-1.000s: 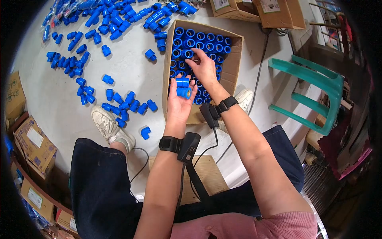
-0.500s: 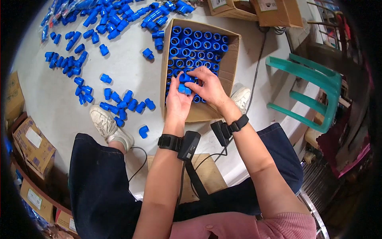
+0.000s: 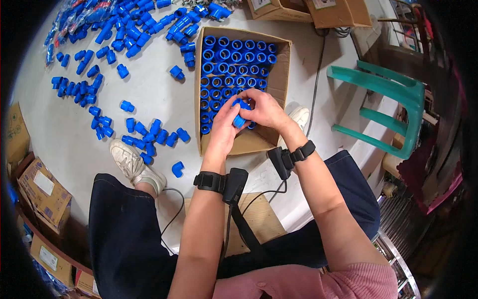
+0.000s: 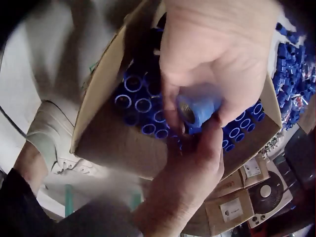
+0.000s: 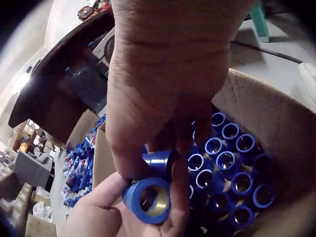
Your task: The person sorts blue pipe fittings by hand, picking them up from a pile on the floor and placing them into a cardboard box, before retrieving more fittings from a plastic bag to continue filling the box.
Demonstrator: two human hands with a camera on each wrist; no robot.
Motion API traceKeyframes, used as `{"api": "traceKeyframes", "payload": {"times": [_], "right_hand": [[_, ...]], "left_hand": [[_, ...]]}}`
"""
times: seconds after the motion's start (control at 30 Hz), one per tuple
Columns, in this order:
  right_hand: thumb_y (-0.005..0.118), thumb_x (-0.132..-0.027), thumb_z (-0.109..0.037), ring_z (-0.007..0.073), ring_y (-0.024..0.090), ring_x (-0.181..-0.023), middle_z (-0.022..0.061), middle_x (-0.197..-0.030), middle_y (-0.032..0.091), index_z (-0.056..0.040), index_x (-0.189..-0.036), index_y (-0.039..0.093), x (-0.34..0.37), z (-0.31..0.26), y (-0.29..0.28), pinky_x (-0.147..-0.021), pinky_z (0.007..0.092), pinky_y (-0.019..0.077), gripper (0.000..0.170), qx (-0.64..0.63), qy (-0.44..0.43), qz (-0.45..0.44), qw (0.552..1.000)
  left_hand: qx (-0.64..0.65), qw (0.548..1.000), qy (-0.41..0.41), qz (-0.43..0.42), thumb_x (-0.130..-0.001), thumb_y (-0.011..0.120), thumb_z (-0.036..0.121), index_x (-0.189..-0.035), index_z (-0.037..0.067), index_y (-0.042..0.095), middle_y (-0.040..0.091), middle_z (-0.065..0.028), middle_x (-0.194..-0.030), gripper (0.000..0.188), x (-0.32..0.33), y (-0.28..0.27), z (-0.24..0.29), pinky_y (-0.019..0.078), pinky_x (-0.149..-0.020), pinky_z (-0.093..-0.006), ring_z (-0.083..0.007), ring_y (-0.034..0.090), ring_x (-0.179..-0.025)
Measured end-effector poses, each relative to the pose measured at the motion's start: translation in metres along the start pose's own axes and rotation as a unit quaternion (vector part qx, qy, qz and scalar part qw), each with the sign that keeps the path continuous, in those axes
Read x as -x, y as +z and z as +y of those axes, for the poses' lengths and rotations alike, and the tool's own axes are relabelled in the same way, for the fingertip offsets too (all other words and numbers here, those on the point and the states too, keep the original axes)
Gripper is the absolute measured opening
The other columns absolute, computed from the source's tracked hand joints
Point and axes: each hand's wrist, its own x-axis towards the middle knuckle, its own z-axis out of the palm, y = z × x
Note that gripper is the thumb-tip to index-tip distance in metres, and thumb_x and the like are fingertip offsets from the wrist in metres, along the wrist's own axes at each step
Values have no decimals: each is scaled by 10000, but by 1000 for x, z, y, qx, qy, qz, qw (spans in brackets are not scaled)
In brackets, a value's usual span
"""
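Both hands meet over the near part of an open cardboard box. My left hand holds a blue pipe fitting, its brass-threaded mouth showing in the right wrist view. With curled fingers, my right hand grips a second blue fitting right beside the first, partly hidden by the fingers. In the left wrist view a blue fitting shows between the two hands. Under them, rows of blue fittings stand upright in the box, open ends up.
Loose blue fittings lie scattered over the floor to the left, with an elbow fitting nearer the feet. A green plastic stool lies at the right. More cardboard boxes stand at the back, and a cable runs along the floor.
My right hand has come from the box's rows down to the left hand and grips a fitting there. The left hand's fingers have closed in around its fitting.
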Motion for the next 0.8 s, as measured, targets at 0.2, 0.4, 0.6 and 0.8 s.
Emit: {"api": "traceKeyframes", "payload": {"times": [0.2, 0.4, 0.6, 0.8], "right_hand": [[681, -639, -174, 151, 560, -667, 86, -736, 587, -16, -917, 588, -17, 7, 0, -639, 271, 467, 333, -124, 61, 124, 983], [693, -635, -132, 166, 553, -720, 70, -869, 571, -66, -937, 594, -45, 18, 23, -679, 289, 467, 324, -18, -77, 268, 960], [709, -657, -83, 126, 549, -655, 58, -842, 566, -38, -963, 580, -56, 16, 35, -630, 261, 474, 335, -61, -18, 284, 957], [711, -660, -90, 132, 547, -632, 63, -826, 568, -36, -972, 575, -57, 11, 34, -619, 268, 471, 345, -48, 6, 272, 961]], "left_hand": [[13, 999, 11, 34, -879, 493, 199, -1145, 53, 476, 523, -102, -1131, 304, -4, -8, -2, 441, -869, -366, -215, 525, -1014], [137, 989, 42, 32, -867, 484, 162, -1112, 21, 481, 509, -181, -1125, 282, -6, -17, -6, 390, -935, -398, -284, 499, -1054], [123, 990, 36, 60, -889, 503, 205, -1085, 18, 488, 531, -174, -1103, 272, -6, -15, -7, 431, -897, -366, -264, 528, -1020], [103, 992, 45, 65, -884, 519, 231, -1084, 18, 487, 533, -178, -1093, 293, -7, -17, -7, 433, -898, -342, -248, 529, -1017]]}}
